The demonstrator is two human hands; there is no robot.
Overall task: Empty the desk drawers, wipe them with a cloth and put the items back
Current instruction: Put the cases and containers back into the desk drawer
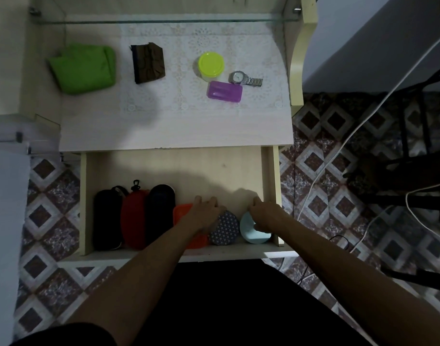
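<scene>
Resting L hand (204,213) on orange box (182,213) | R hand (263,212) over blue bowl (251,229)

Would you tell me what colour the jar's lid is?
Yellow-green lid, clearest in the head view.

No text, label, brand or number could be read; the watch (239,77) dial was too small.
</scene>
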